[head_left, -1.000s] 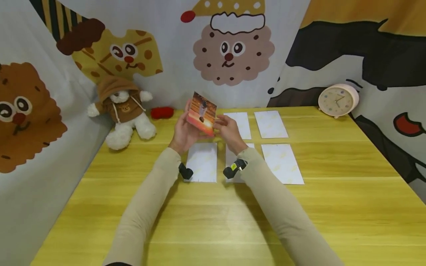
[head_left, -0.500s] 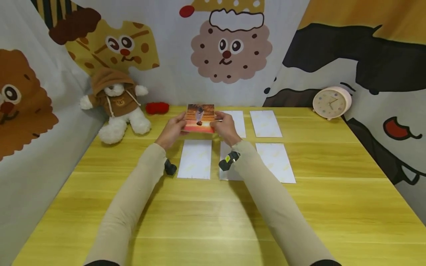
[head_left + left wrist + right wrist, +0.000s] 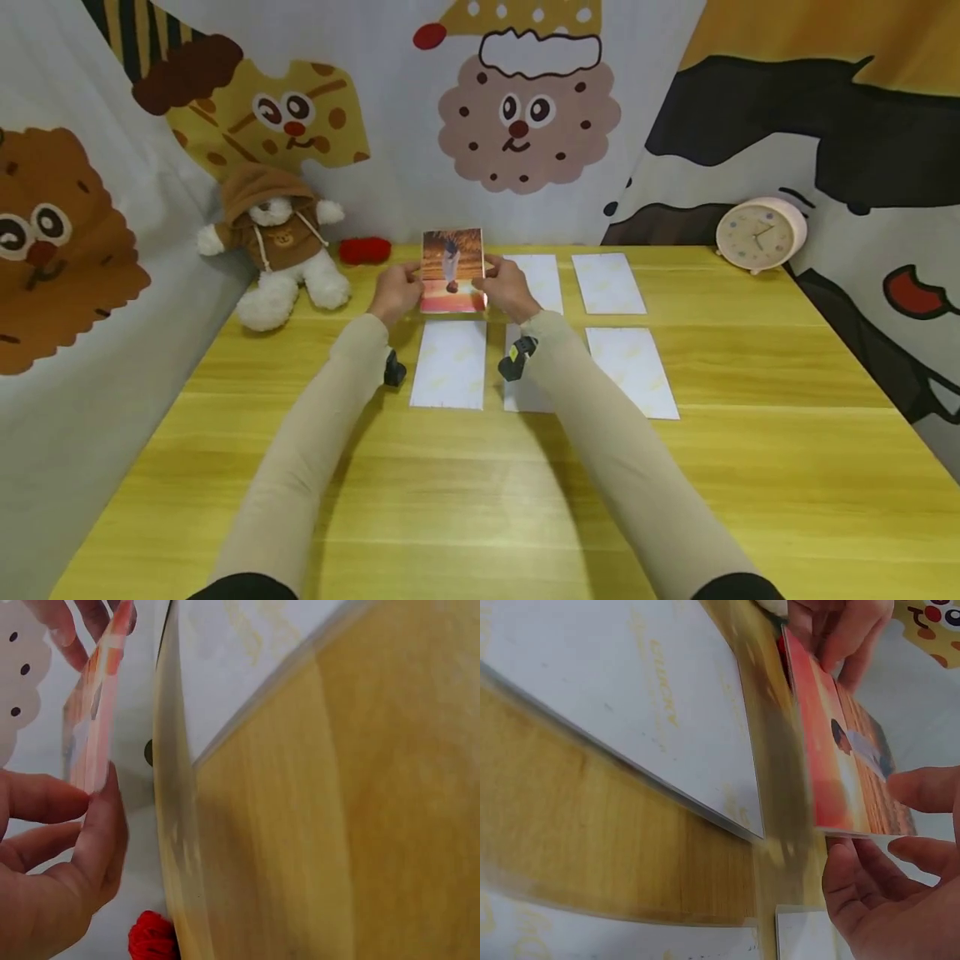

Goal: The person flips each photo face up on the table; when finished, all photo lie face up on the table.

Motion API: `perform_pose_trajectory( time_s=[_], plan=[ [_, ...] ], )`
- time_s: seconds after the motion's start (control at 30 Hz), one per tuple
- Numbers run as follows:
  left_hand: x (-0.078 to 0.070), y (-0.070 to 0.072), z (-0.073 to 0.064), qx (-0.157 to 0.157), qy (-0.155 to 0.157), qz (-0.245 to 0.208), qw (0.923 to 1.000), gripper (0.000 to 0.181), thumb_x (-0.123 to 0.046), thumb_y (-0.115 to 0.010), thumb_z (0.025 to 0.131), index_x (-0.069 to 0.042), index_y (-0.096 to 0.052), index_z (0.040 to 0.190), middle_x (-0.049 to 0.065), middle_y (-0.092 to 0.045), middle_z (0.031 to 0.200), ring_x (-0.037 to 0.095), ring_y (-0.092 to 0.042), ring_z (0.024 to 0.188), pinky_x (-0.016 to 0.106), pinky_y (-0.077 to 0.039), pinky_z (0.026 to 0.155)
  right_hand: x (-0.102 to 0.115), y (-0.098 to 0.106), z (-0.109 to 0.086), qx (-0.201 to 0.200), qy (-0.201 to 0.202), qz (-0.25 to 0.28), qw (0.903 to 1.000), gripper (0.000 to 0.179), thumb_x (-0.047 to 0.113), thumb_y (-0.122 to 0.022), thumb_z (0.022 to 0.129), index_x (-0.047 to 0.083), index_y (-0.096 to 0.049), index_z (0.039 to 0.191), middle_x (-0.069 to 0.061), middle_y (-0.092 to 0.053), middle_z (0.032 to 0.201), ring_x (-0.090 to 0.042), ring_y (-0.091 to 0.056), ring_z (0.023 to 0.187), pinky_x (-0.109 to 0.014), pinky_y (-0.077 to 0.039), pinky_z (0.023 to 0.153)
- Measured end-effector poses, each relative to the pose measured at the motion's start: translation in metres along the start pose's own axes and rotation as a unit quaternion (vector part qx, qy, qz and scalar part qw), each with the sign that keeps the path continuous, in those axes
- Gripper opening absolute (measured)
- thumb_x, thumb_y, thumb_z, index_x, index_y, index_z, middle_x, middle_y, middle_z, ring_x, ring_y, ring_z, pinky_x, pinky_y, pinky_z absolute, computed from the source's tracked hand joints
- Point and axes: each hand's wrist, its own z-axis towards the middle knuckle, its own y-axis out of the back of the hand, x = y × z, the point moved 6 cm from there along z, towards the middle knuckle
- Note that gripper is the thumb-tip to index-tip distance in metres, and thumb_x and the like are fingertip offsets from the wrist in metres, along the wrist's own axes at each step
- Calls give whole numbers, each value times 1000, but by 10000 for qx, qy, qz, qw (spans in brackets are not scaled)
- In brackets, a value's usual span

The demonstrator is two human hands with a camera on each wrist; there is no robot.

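Both hands hold a photo print (image 3: 453,271) with an orange sunset picture, a small figure upside down in it. My left hand (image 3: 397,293) pinches its left edge, and my right hand (image 3: 507,289) grips the right edge. In the left wrist view the photo print (image 3: 94,727) is seen nearly edge-on, with the left thumb and fingers at its corner. The right wrist view has the right hand (image 3: 907,892) at the near edge of the print, thumb on the picture side. White cards lie flat around it: front left (image 3: 448,367), front right (image 3: 633,371), back right (image 3: 609,283).
Two more white cards, back middle (image 3: 543,279) and front middle (image 3: 525,396), are partly covered by the right hand and forearm. A teddy bear (image 3: 281,242) and a red bundle (image 3: 365,250) stand at the back left. A round clock (image 3: 761,235) is at the back right.
The photo print was slanted over the left palm; it has been turned straight, and its picture now tilts up toward the head camera. The left hand has shifted to its left edge.
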Motion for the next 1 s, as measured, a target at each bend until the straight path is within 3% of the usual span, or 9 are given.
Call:
perform_pose_trajectory(
  time_s=[0.2,0.4,0.53,0.63,0.73,0.8,0.87,0.93,1.0],
  plan=[
    [1,2,5,-650,-37,-182,9977,40,2,-60,88,-2,-68,127,18,-70,109,23,-63,93,28,-52,71,0,-1,1,240,51,-183,9995,71,18,-62,98,9,-27,159,-19,-62,128,-22,-60,94,-30,-49,73],
    [8,0,12,-853,175,19,9962,25,-4,-65,90,-2,-74,114,19,-73,112,31,-67,105,43,-57,92,-9,-3,11,455,-258,-238,9983,68,25,-56,102,9,-25,160,-15,-39,160,-30,-48,140,-45,-41,117],
    [16,-1,18,-630,542,-29,9965,25,-11,-61,97,-5,-74,117,15,-72,122,29,-65,113,41,-55,94,-17,-7,17,611,-510,-377,9961,68,28,-56,102,10,-26,160,-11,-41,160,-21,-62,103,-42,-45,112],
    [19,-2,22,-336,803,-4,9962,28,-13,-58,99,-7,-72,121,13,-68,131,29,-62,119,41,-54,97,-21,-10,20,728,-677,-455,9940,69,30,-56,102,12,-23,161,-11,-40,160,-15,-46,77,-44,-49,103],
    [19,-4,24,-32,890,208,9958,32,-13,-57,97,-7,-70,125,12,-64,137,29,-58,123,39,-52,99,-21,-11,23,752,-696,-640,9927,70,31,-55,102,12,-22,161,-11,-37,162,-15,-43,76,-44,-49,100],
    [17,-5,26,109,887,397,9952,33,-13,-57,96,-6,-70,126,12,-64,138,27,-58,120,37,-51,96,-19,-10,25,748,-622,-817,9919,69,31,-54,102,9,-24,160,-14,-43,157,-14,-41,71,-40,-52,89],
    [17,-5,27,212,935,559,9938,31,-15,-57,97,-7,-70,124,12,-64,137,26,-58,113,34,-49,88,-18,-11,27,769,-569,-946,9909,53,31,-53,102,3,-45,146,-16,-62,128,-13,-36,59,-34,-48,70],
    [17,-4,28,263,973,708,9924,29,-18,-55,99,-7,-71,121,11,-65,135,23,-56,103,31,-47,80,-18,-12,29,789,-535,-954,9909,30,30,-54,102,2,-62,109,-10,-63,90,-12,-26,49,-31,-37,55],
    [16,-3,29,282,971,902,9908,26,-21,-53,101,-4,-71,105,11,-67,122,21,-54,92,30,-44,72,-18,-13,30,805,-565,-899,9911,34,29,-53,102,10,-52,74,-1,-46,63,-10,-25,45,-29,-31,47]
  ],
)
